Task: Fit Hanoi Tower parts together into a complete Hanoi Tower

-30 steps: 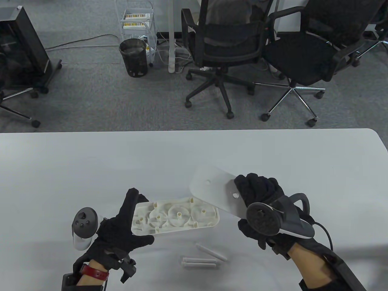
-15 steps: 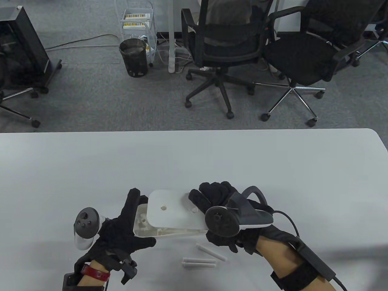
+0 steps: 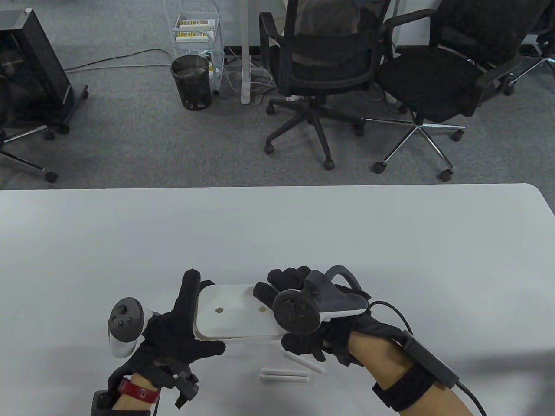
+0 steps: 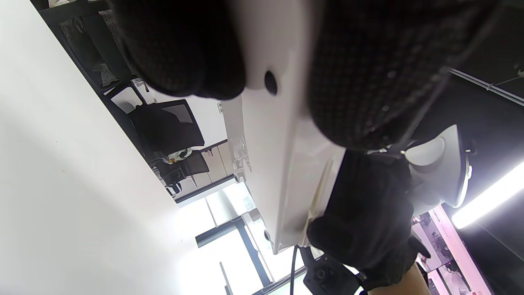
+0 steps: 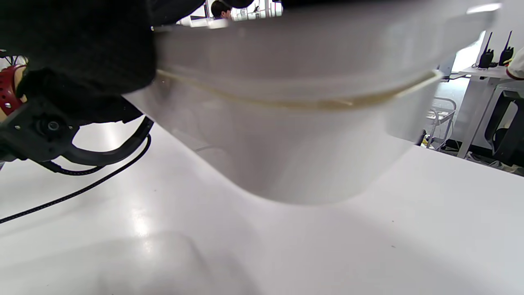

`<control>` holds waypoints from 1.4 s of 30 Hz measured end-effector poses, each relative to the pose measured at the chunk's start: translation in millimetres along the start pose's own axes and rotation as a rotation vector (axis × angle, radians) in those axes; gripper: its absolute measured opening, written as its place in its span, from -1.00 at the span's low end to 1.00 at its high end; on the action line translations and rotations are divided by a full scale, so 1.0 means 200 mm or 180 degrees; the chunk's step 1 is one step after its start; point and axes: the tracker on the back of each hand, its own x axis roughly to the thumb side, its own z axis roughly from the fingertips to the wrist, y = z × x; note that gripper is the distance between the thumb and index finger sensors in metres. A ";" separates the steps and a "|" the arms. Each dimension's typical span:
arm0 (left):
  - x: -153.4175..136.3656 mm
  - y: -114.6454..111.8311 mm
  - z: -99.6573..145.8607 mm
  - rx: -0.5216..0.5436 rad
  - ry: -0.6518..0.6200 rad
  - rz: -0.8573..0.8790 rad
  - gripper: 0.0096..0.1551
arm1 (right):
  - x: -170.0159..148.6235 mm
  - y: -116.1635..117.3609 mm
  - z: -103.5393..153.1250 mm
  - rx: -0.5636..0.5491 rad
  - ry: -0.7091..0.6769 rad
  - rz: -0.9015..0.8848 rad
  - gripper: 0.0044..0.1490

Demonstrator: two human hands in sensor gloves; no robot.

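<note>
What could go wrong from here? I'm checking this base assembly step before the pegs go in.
The cover plate lies on the base shell, yet the right wrist view shows a seam line between them; it may not be fully seated, so pressing could jam it askew.

The right hand covers the plate's right end, hiding the alignment there.

Three loose pegs lie just in front of the base and beside the right hand; a shift might knock them away.

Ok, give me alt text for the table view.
Two gloved hands press a white cover plate onto the Hanoi Tower base, left hand gripping its left end, right hand over its right end. White pegs lie on the white table nearer the camera.
</note>
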 end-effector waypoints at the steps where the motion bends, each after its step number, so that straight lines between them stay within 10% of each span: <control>1: 0.00 0.00 0.00 0.0001 -0.0005 0.0006 0.63 | 0.00 0.00 -0.01 0.0033 -0.0001 -0.0021 0.24; 29: 0.03 0.00 0.00 0.0173 -0.0061 0.0192 0.16 | -0.09 0.04 0.01 0.0099 0.0119 -0.0501 0.26; 42: 0.04 0.02 0.01 0.0322 -0.0089 0.0253 0.19 | -0.35 0.22 0.21 -0.0338 0.0640 -0.2030 0.09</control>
